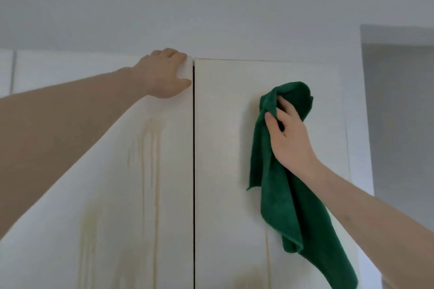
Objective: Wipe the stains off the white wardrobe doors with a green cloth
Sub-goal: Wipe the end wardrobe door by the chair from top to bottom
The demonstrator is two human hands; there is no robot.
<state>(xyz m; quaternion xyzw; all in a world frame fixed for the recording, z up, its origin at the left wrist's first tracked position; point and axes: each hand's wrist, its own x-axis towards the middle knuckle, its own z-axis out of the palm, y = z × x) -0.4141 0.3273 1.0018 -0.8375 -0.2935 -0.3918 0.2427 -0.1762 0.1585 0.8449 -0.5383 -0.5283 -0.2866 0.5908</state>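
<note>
Two tall white wardrobe doors fill the view, split by a dark vertical gap. The left door (pixel 117 195) carries yellowish drip stains (pixel 150 159) running down its face. My left hand (pixel 164 74) grips that door's top right corner, fingers over the top edge and thumb on the front. On the right door (pixel 223 148), my right hand (pixel 287 131) holds a bunched green cloth (pixel 277 195) against the upper panel; the cloth's loose end hangs down. A faint yellow streak (pixel 267 263) shows low on the right door.
White wall and ceiling run above the doors. Another white door panel (pixel 5 70) adjoins at the far left. A grey recess or doorway (pixel 399 112) opens beyond the wardrobe's right side.
</note>
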